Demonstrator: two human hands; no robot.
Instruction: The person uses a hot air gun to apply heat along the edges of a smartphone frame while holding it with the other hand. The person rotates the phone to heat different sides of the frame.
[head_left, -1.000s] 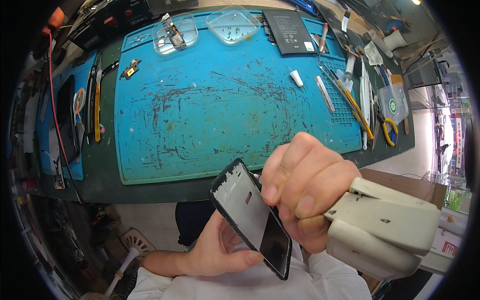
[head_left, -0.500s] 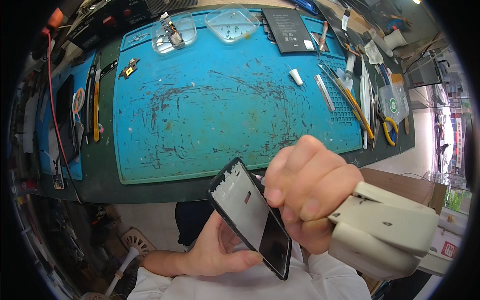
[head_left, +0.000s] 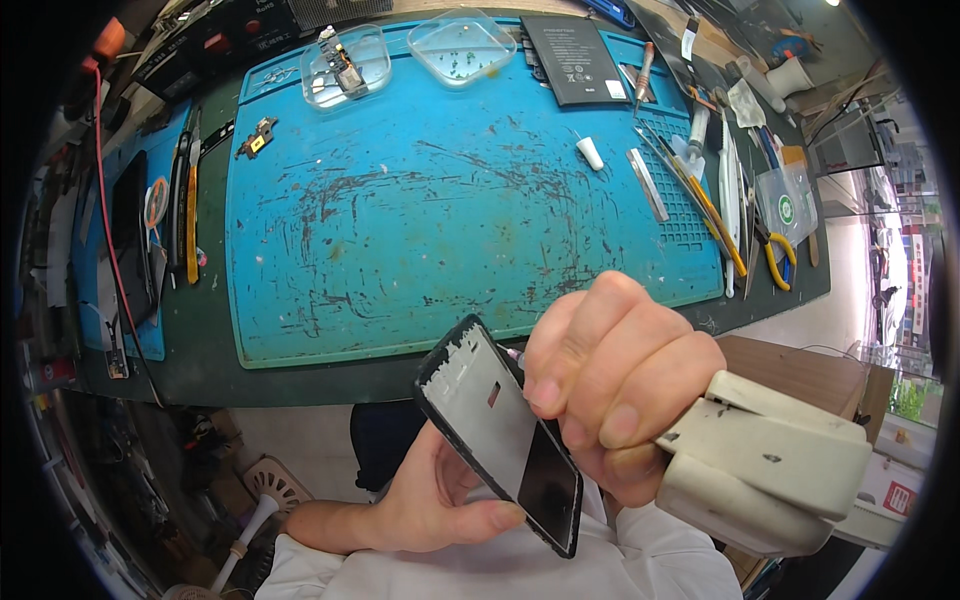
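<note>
My left hand (head_left: 430,500) grips a black-edged phone frame (head_left: 480,385) by its lower left side, thumb on the near edge. The frame is held tilted above my lap. Its inner face is pale grey with ragged whitish residue at the upper end, a small slot, and a dark glossy lower part. My right hand (head_left: 620,380) is closed at the frame's right edge. Something small and pale shows by its fingertips, but what it grips is hidden. A beige plastic housing (head_left: 765,465) covers my right wrist; I cannot tell whether it is held.
Beyond my hands lies a scratched blue work mat (head_left: 430,230). Along its far side are clear boxes (head_left: 345,65) with small parts and a black battery (head_left: 575,60). Tweezers, a screwdriver (head_left: 645,75) and yellow-handled pliers (head_left: 775,262) lie right. A red cable (head_left: 103,190) runs left.
The beige housing and my right hand have shifted very slightly. The phone frame and my left hand stay in place.
</note>
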